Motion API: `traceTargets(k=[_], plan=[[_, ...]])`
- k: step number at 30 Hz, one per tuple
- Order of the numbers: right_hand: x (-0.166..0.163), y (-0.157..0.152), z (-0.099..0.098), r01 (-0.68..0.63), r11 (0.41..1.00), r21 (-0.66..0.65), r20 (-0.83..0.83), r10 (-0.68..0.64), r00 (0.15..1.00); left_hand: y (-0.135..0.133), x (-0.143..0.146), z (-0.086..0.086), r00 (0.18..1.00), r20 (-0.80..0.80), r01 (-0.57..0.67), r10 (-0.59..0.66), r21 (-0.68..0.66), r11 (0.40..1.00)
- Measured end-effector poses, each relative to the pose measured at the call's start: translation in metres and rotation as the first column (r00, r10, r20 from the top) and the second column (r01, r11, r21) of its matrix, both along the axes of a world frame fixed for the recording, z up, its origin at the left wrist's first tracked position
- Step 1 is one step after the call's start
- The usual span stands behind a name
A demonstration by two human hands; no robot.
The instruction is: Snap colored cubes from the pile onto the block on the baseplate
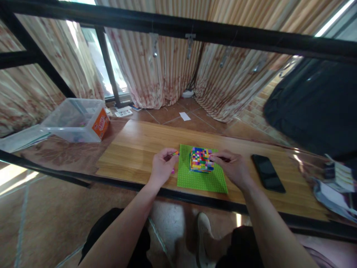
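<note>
A block of many-coloured toy bricks stands on a green studded baseplate. At the baseplate's left edge my left hand pinches small toy bricks, orange and green among their colours. Just below that hand a pink brick shows on the table. My right hand has its fingertips closed at the upper right of the brick block; whether a brick is between them is too small to make out.
The wooden tabletop carries a black phone right of my right hand. Farther left sits a clear plastic bin with an orange label. Papers lie at the far right. A dark metal bar crosses above, before striped curtains.
</note>
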State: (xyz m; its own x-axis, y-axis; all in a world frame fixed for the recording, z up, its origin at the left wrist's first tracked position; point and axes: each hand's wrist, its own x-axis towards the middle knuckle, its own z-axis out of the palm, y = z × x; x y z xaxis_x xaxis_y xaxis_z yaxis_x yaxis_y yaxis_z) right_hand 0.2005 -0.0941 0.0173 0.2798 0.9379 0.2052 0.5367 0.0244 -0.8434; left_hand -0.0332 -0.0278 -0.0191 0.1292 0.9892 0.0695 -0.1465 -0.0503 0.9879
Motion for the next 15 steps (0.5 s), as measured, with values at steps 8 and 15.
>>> traceTargets(k=[8,15], plan=[[-0.006,-0.001,-0.007,-0.115,0.993,0.014,0.190,0.110,0.976,-0.002,0.002,0.000,0.999,-0.032,0.010,-0.010,0.005,1.000],[-0.011,0.005,-0.016,-0.083,0.996,0.039,0.301,0.068,0.951,0.000,0.002,-0.002,0.999,-0.042,0.022,-0.022,-0.006,1.000]])
